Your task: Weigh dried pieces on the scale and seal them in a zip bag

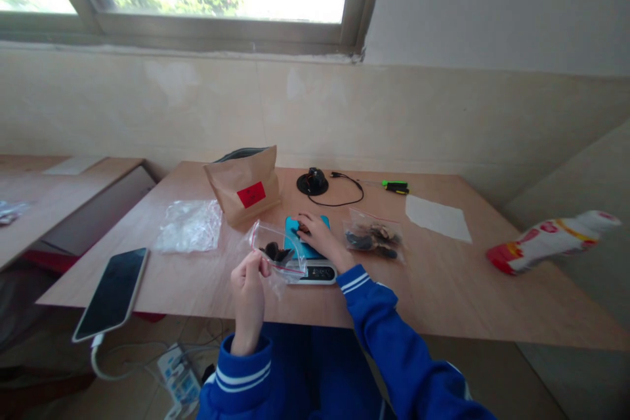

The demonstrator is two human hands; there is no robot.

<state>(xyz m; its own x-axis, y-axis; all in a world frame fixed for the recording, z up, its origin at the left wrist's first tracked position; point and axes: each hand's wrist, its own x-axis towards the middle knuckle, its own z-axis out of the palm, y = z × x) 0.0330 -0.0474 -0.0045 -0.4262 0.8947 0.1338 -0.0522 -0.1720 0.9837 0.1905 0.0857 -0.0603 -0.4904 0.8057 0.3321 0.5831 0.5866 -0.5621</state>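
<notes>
a small clear zip bag [277,252] with dark pieces inside is pinched at its rim by the left hand [249,289], just below the middle of the frame. the right hand [317,233] is laid on the blue scale [309,256] beside it, fingers curled over a dark piece (the grip itself cannot be made out). a filled bag [374,237] lies right of centre, a brown paper pouch [245,187] above and to the left.
</notes>
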